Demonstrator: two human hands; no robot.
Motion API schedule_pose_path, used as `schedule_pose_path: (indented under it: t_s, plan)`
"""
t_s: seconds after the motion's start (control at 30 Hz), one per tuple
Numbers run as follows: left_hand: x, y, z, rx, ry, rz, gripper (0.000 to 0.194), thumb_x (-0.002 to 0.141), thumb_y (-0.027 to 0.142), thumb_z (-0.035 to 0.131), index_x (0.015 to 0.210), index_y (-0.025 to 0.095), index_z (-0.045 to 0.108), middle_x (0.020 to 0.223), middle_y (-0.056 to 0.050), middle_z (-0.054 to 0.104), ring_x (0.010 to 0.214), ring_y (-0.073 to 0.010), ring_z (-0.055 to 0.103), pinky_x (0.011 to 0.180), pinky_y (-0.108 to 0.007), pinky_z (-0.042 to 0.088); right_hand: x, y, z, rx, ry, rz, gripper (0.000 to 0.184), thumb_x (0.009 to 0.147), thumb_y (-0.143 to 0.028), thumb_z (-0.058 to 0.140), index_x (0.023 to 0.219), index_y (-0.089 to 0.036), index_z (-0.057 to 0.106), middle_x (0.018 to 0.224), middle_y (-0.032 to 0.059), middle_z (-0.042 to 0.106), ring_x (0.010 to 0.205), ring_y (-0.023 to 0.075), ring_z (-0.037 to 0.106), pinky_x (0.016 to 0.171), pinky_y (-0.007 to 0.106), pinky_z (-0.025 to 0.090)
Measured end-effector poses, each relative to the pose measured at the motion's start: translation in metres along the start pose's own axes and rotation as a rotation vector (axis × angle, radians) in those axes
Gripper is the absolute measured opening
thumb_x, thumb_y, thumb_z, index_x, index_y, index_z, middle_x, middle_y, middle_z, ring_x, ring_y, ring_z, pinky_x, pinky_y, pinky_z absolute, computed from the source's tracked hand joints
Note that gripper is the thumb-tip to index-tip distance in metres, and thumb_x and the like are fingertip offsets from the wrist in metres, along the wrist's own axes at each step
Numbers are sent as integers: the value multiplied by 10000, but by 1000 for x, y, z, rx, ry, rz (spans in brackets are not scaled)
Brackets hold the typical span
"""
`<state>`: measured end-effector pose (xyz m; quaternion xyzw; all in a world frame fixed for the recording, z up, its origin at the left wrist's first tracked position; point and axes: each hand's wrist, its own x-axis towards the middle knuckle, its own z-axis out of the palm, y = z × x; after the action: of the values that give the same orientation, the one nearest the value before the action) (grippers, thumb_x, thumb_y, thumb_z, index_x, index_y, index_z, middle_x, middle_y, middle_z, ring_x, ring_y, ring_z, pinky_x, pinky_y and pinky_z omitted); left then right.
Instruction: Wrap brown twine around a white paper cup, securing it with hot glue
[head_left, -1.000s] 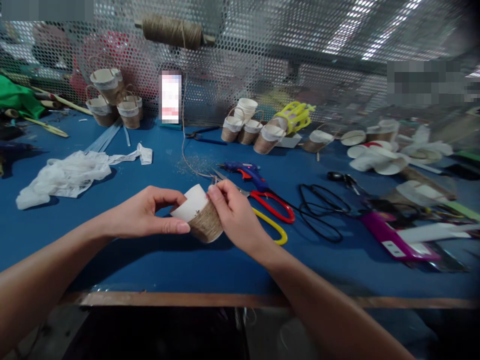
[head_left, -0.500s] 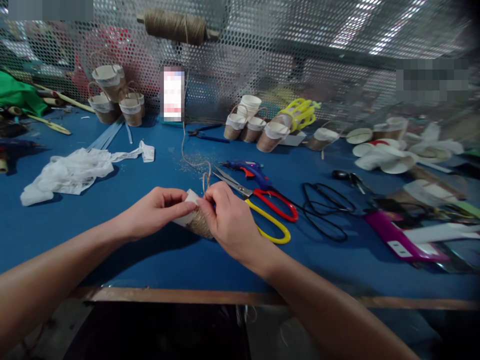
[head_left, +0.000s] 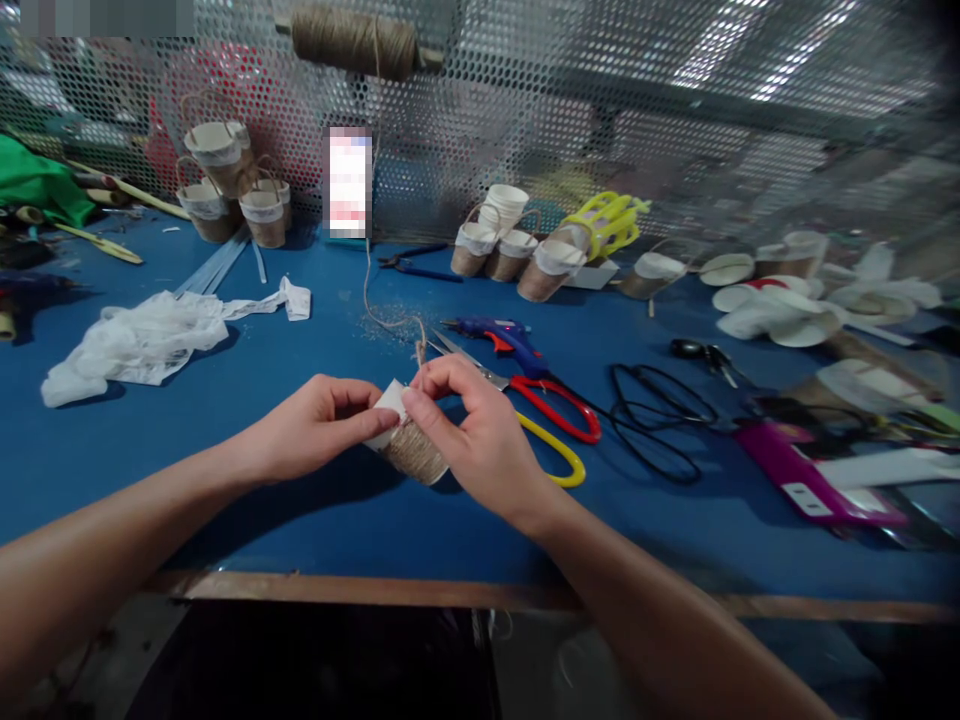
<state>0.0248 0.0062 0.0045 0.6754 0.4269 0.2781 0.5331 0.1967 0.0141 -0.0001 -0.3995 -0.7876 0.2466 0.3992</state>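
Observation:
Over the blue table, a small white paper cup (head_left: 417,452) lies tilted between my hands, part of its side wrapped in brown twine. My left hand (head_left: 315,428) is closed on the cup's bare white end, thumb on the near side. My right hand (head_left: 472,430) is closed at the other side, thumb against the cup and fingers pinching the jute twine (head_left: 421,358) just above it. That strand runs back over the table and up to a twine spool (head_left: 352,42) on the mesh. Scissors (head_left: 559,400) with red and yellow handles lie beside my right hand, partly hidden.
Behind the scissors lies a blue glue gun (head_left: 502,335) with a looped black cable (head_left: 660,420). White lace fabric (head_left: 142,340) is at left. Twine-wrapped cups (head_left: 214,165) stand at back left, more (head_left: 551,270) at back centre. Pliers (head_left: 420,268), keys (head_left: 705,358) and a purple packet (head_left: 810,480) lie about.
The cup has turned and shifted slightly right, showing more of its twine-wrapped side. My right hand has moved a little right with the twine, its fingers reaching further over the cup.

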Motion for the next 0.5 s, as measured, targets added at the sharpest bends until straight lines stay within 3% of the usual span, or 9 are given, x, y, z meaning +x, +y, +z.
schedule_pose_path:
  t_s: [0.17,0.5]
  plan:
    - [0,1,1,-93,-17,-31,234,787,277,489,599,143,451,577,55,351,539,-71,316,522,-205,279,1,4,1,-12,-19,69,168,827,-309,485,702,-205,441,719,0,479,690,127,465,664,289,395]
    - [1,-3,4,-219,-1,-88,160,707,269,568,662,128,509,604,53,431,551,-72,371,546,-207,292,0,7,5,-30,-3,37,157,833,-296,477,712,-208,428,728,2,470,681,121,459,646,272,392]
